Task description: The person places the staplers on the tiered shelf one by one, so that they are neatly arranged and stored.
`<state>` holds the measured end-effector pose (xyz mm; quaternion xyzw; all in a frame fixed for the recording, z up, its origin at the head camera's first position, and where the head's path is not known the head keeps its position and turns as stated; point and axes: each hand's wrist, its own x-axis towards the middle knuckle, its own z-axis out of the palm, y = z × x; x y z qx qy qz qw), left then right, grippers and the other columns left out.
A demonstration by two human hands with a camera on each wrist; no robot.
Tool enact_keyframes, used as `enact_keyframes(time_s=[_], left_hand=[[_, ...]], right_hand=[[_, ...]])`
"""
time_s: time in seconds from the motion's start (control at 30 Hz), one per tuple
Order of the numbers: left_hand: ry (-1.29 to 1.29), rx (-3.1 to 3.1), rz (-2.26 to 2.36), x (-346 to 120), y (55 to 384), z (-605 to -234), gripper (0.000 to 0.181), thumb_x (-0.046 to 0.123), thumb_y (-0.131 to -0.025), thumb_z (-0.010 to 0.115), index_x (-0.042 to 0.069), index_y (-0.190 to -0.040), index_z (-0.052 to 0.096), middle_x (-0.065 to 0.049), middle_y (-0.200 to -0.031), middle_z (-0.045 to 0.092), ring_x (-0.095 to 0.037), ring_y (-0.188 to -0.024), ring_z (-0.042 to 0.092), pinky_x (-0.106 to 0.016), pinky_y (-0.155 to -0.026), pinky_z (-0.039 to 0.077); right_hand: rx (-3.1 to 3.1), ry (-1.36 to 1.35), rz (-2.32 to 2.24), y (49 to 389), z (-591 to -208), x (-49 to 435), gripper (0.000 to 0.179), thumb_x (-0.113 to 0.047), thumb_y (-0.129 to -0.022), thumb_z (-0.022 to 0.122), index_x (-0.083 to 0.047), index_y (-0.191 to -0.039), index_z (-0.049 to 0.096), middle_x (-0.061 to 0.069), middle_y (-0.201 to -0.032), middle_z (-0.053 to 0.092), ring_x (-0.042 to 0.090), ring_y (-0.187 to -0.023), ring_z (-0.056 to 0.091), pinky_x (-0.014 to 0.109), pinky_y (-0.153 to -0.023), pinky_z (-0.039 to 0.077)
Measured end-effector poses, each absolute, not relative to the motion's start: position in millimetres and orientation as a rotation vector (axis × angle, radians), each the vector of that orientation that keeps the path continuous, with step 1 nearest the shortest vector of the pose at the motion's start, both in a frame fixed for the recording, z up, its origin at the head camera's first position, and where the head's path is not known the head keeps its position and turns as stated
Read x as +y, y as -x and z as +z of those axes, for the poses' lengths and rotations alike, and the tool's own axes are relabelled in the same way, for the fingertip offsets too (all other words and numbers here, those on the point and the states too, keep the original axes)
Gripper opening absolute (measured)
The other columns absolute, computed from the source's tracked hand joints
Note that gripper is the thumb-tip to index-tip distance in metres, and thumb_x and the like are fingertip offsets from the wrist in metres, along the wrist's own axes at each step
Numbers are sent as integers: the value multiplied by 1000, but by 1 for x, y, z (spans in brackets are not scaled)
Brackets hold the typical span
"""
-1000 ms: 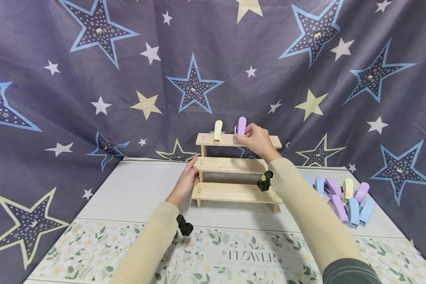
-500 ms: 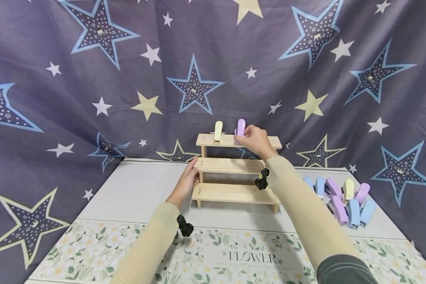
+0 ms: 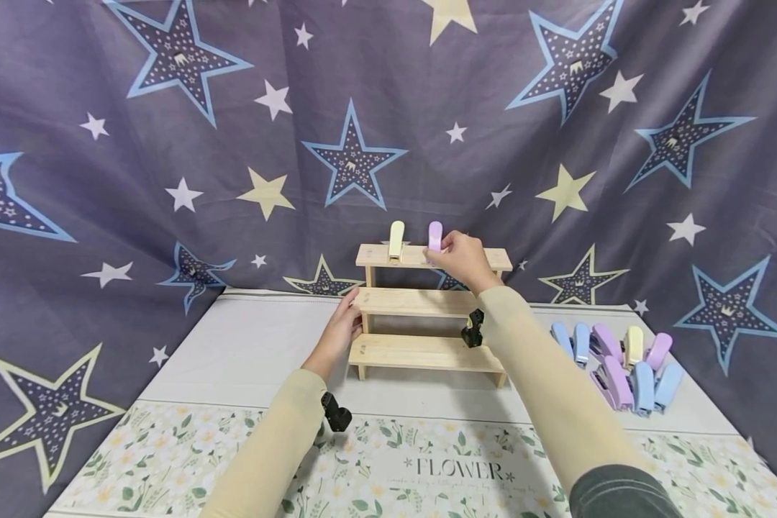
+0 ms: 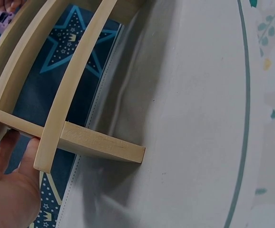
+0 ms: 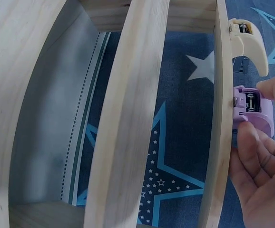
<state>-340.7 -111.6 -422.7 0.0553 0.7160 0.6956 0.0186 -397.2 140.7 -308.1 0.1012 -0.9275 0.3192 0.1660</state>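
Observation:
A three-tier wooden display shelf [image 3: 421,302] stands at the middle of the table. On its top tier, a purple stapler [image 3: 435,234] is pinched between thumb and fingers of my right hand [image 3: 462,257]. The right wrist view shows that purple stapler [image 5: 255,110] with its base against the board. To its left a pale yellow stapler [image 3: 396,239] sits on the same tier, a small gap between them. My left hand [image 3: 339,332] grips the shelf's left side at the middle tier; in the left wrist view its fingers [image 4: 29,156] curl at the side upright.
Several purple, blue and yellow staplers lie in a group at the table's right, such as a blue stapler [image 3: 644,388]. A star-patterned curtain [image 3: 233,144] hangs close behind the shelf. A flower-printed strip [image 3: 427,460] covers the table's front.
The purple stapler has shifted slightly left along the top tier, closer to the yellow one, with my right hand still pinching it. My left hand has stayed in place.

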Motion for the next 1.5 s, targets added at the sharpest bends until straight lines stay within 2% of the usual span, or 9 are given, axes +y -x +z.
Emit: enact_keyframes(time_s=[0.17,0.63,0.77,0.9,1.03,1.13,1.5], left_hand=[[-164,2225,2155,-112,340,-424,53,25,-109,27,21,-161,21,-21,-159,27,-39,-143,33,-50,-118,28],[-169,2233,2152,-112,340,-422,53,25,-109,27,19,-162,20,-21,-160,27,-40,-143,32,-51,-118,27],[-165,2237,2154,-111,340,-423,53,25,-109,27,20,-162,20,-20,-160,27,-39,-144,32,-50,-118,27],[-167,2237,2160,-111,340,-423,53,25,-109,28,21,-161,22,-21,-160,27,-39,-143,32,-50,-118,27],[-174,2232,2163,-111,339,-423,53,25,-109,28,21,-161,21,-22,-160,26,-40,-143,31,-50,-118,27],[-175,2229,2161,-112,339,-422,53,25,-109,28,21,-162,20,-22,-160,26,-41,-144,31,-50,-118,26],[-184,2203,2192,-112,340,-423,53,24,-109,28,19,-162,21,-22,-160,26,-40,-144,31,-50,-118,25]], right_hand=[[-2662,-277,908,397,-311,141,46,-45,-91,68,-1,-103,65,11,-88,65,25,-81,59,37,-72,50],[-2646,-260,946,397,-314,140,52,-49,-92,67,-1,-111,62,10,-85,65,24,-76,60,35,-66,49],[-2646,-259,1004,395,-315,140,55,-49,-92,67,0,-118,59,10,-89,65,23,-76,59,35,-66,49],[-2650,-276,1056,392,-313,143,59,-46,-94,67,0,-128,54,11,-93,65,24,-78,60,36,-68,50],[-2653,-322,1056,388,-309,147,63,-43,-94,67,2,-135,50,13,-98,67,26,-86,63,39,-78,52],[-2666,-364,1047,385,-306,152,64,-42,-93,68,1,-136,49,14,-101,68,27,-91,64,41,-82,52],[-2709,-505,926,358,-297,193,52,-33,-98,63,1,-136,52,16,-108,68,32,-99,66,48,-85,54]])
